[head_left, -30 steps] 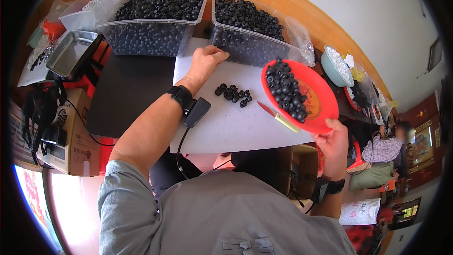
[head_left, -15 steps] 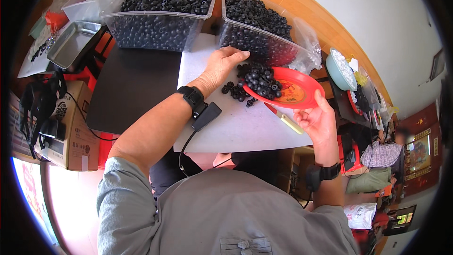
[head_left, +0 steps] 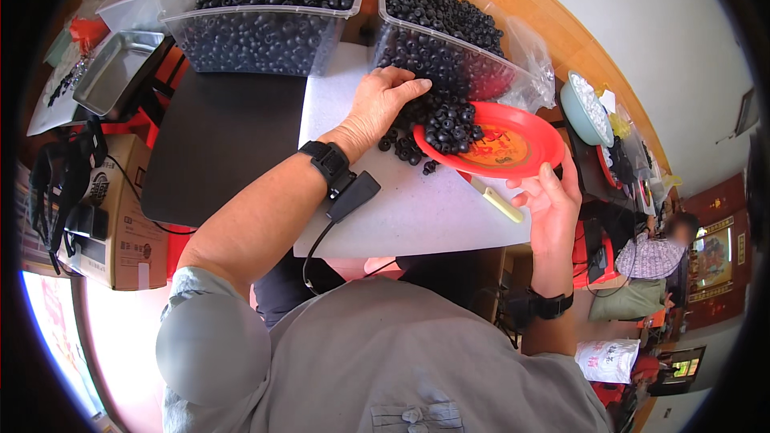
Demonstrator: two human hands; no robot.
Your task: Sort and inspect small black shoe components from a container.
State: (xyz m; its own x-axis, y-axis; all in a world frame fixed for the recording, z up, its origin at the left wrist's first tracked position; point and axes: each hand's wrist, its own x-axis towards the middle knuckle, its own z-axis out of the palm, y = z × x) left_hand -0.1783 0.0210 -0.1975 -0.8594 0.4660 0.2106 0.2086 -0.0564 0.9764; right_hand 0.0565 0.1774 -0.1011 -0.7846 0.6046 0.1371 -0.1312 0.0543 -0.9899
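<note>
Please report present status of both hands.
Right hand holding red plate. Left hand at black pieces, grasp unclear. Knife partly hidden by plate.

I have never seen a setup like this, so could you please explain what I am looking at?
There is no machine: these are a person's bare hands, seen from above by a wide fisheye camera worn on the head, which is why straight edges bend. On the white work surface lie a knife with a pale handle and some loose, round black pieces. Behind it, two clear bins are heaped with similar pieces. The right hand holds a red plate by its rim, with black pieces gathered toward its left. The left hand is near them; whether it grips anything is unclear.
</note>
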